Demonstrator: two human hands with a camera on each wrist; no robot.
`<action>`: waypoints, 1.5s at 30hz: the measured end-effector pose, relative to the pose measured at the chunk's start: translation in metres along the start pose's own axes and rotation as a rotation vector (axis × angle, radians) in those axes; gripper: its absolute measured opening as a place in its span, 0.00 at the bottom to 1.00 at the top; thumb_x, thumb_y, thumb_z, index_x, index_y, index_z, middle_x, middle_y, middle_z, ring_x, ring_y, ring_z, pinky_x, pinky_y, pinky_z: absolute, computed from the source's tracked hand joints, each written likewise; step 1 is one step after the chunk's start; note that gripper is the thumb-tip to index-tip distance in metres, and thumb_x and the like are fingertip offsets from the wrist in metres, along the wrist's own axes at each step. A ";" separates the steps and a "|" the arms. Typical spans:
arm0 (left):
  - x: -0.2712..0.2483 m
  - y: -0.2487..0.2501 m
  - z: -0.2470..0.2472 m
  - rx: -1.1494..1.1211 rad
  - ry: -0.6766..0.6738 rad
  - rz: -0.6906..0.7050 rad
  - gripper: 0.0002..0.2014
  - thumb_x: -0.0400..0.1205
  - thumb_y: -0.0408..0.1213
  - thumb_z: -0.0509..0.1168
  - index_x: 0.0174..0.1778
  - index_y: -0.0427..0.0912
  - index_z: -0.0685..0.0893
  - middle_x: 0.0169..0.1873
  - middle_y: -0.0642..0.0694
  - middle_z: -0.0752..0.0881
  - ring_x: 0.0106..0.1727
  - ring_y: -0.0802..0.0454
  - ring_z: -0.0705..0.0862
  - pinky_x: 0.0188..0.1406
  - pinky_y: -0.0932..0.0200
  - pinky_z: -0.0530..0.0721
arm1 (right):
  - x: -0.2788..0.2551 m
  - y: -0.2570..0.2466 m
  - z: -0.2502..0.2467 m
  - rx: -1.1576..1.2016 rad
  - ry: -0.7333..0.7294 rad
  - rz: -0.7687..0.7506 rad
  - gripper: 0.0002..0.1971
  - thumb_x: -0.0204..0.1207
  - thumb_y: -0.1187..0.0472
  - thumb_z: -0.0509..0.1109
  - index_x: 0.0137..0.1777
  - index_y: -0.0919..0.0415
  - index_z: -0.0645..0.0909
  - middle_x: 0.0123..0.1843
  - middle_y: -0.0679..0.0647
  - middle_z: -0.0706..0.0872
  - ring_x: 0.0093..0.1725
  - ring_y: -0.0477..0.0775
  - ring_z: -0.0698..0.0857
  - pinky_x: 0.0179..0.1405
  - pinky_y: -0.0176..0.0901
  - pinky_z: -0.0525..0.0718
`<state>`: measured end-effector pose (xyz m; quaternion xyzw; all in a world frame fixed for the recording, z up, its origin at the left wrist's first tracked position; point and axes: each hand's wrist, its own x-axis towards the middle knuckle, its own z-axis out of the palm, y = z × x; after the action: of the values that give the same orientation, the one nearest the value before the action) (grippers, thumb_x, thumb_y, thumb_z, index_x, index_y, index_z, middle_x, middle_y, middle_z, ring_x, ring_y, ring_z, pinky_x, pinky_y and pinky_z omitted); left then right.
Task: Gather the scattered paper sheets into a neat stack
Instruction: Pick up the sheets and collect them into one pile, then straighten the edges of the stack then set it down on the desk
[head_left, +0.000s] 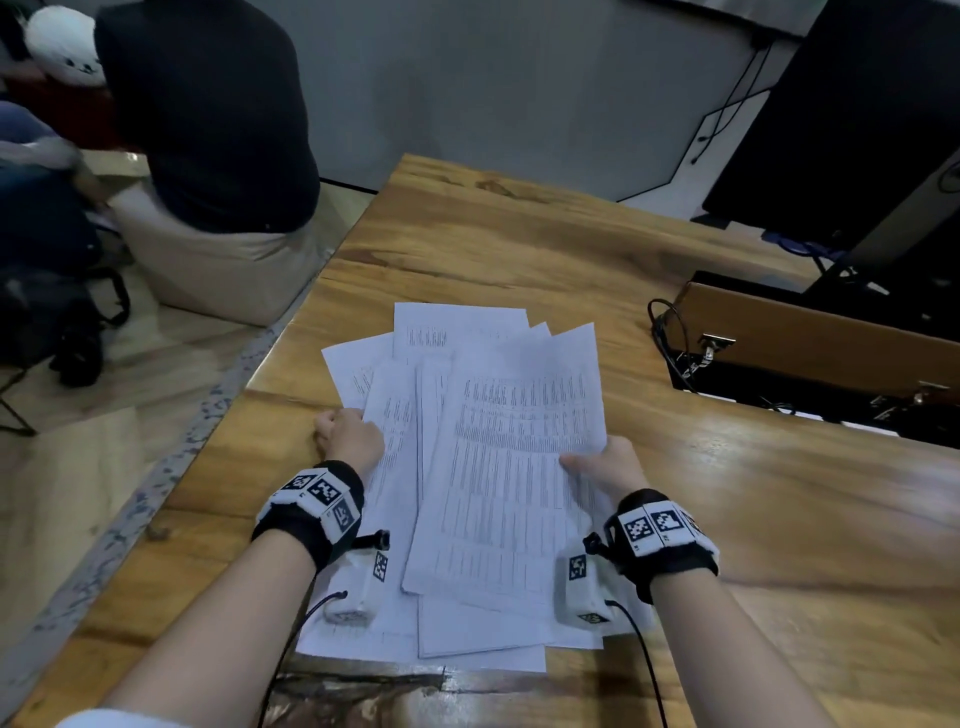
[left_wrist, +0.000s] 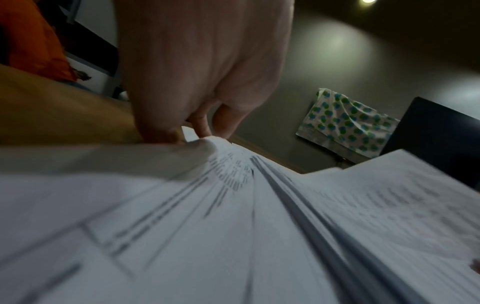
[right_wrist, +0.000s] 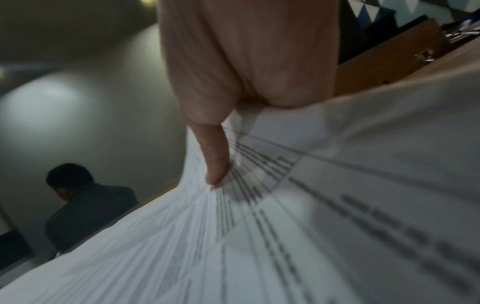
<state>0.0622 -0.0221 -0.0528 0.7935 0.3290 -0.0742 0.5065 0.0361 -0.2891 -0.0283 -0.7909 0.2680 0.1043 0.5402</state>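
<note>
Several white printed paper sheets (head_left: 493, 467) lie fanned and overlapping on the wooden table (head_left: 519, 234). My left hand (head_left: 345, 436) grips the left edge of the pile, fingers curled under the sheets (left_wrist: 233, 226). My right hand (head_left: 605, 467) pinches the right edge, its thumb (right_wrist: 215, 156) pressed on top of the printed sheets (right_wrist: 285, 226) and its fingers hidden beneath. The sheets' corners point in different directions and their edges are not lined up. Both wrist views are blurred.
An open wooden box (head_left: 810, 338) with cables sits at the right of the table. A dark monitor (head_left: 857, 114) stands at the far right. A person in dark clothes (head_left: 208, 114) sits on a beige seat left of the table. The table's left edge runs close to my left hand.
</note>
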 end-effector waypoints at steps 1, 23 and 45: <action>-0.003 0.004 0.003 -0.021 -0.041 -0.011 0.20 0.84 0.34 0.53 0.73 0.35 0.66 0.76 0.40 0.60 0.68 0.41 0.71 0.63 0.55 0.71 | -0.001 -0.001 0.005 0.028 -0.007 -0.017 0.08 0.71 0.72 0.71 0.48 0.64 0.83 0.50 0.62 0.89 0.50 0.63 0.88 0.48 0.53 0.87; -0.047 -0.003 -0.029 -0.406 -0.627 0.121 0.27 0.75 0.20 0.67 0.69 0.42 0.73 0.59 0.37 0.85 0.58 0.38 0.84 0.58 0.40 0.82 | -0.022 0.028 -0.006 0.264 -0.137 -0.047 0.29 0.69 0.60 0.77 0.69 0.65 0.74 0.62 0.60 0.86 0.54 0.58 0.87 0.52 0.50 0.87; -0.116 0.085 -0.043 -0.589 -0.209 0.807 0.27 0.80 0.23 0.61 0.73 0.33 0.58 0.58 0.51 0.78 0.55 0.68 0.82 0.60 0.69 0.80 | -0.087 -0.068 -0.049 0.452 0.100 -0.721 0.20 0.70 0.73 0.73 0.63 0.65 0.77 0.55 0.50 0.87 0.51 0.41 0.88 0.50 0.35 0.87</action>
<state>0.0143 -0.0603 0.0845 0.6692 -0.0490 0.1440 0.7273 -0.0063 -0.2884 0.0850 -0.6998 0.0164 -0.1908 0.6882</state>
